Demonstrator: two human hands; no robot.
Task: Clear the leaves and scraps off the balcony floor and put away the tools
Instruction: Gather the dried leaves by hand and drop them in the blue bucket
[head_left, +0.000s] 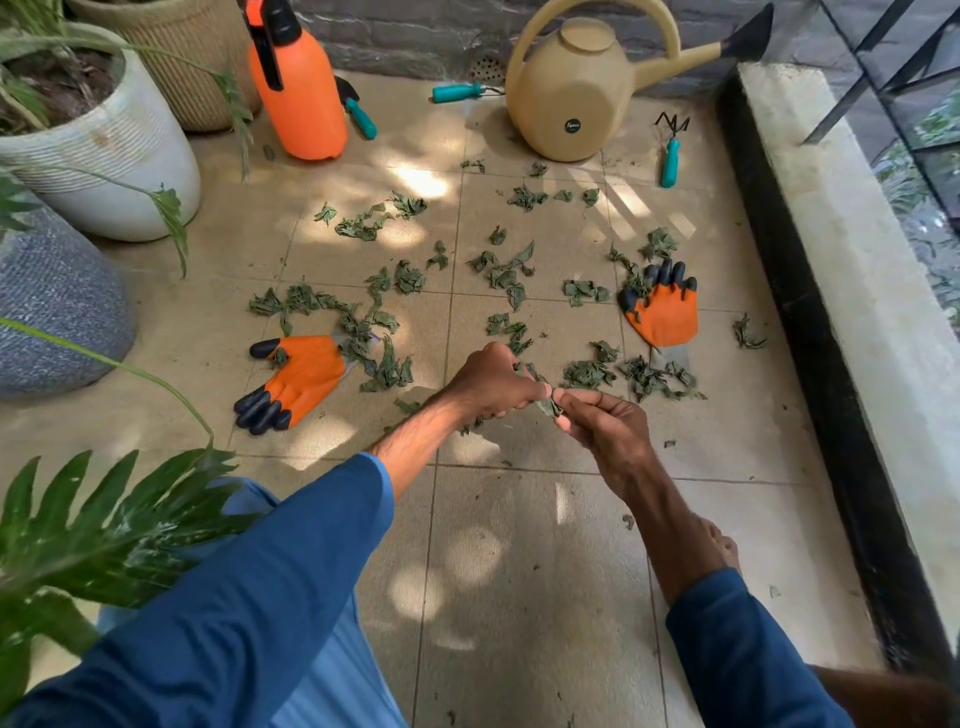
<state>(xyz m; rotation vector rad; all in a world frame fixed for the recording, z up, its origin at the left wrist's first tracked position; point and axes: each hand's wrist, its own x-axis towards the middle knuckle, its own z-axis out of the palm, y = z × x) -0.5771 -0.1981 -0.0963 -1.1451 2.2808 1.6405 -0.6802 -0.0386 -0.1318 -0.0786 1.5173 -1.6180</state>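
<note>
The balcony floor (519, 545) is laid in tan square tiles dappled with sun. A grey brick wall (415, 31) closes it at 12 o'clock, and a pale concrete ledge (857, 260) with a dark base runs down the 3 o'clock side.

Three pots stand from 9 to 11 o'clock: a blue-grey pot (52, 312), a white ribbed pot (119, 156) and a woven pot (197, 52). One beige watering can (571, 88) sits at 12 o'clock, with one orange sprayer (296, 88) at 11.

Two orange gloves with black claws lie flat among the litter, the left glove (301, 379) at 9 o'clock and the right glove (665, 306) at 2. There are three teal-handled hand tools: a trowel (361, 117) beside the sprayer, a second tool (457, 92) touching the can's left side, and a cultivator (670, 161) at 1 o'clock.

Dry green leaves (374, 223), too many to count, are strewn over the middle tiles. At the centre, above the floor, the left hand (493, 384) and the right hand (608, 421) meet. The fingers of both are curled, grasping one leaf scrap (550, 404) between them.
</note>
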